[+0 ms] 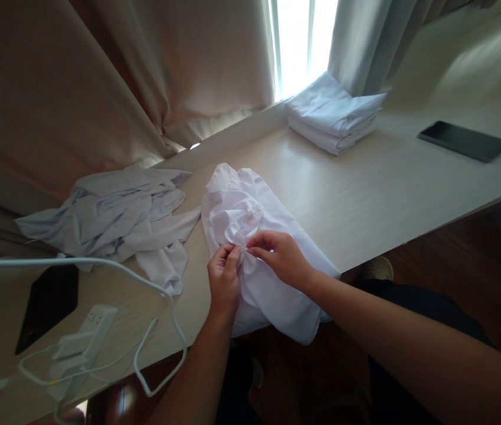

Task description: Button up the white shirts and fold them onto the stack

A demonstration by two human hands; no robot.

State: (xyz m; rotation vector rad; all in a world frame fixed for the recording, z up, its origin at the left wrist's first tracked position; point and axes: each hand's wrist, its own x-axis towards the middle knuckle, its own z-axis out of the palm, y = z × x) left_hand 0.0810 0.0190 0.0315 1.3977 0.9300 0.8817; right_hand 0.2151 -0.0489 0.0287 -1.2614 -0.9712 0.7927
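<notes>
A white garment (254, 236) was pinched on a pale wood-grain bench (387, 189); pale grey-white clothes (113, 218) lay left, a black phone (465, 140) far right.

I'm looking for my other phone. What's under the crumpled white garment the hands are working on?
Only the wooden desk shows around the white garment, which both hands pinch at its middle. Its lower edge hangs over the desk front. Anything beneath the cloth is covered.

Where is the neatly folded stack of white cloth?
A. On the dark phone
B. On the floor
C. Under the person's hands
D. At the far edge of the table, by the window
D: the folded stack sits on the table by the bright window, away from both hands pinching the white garment.
</notes>
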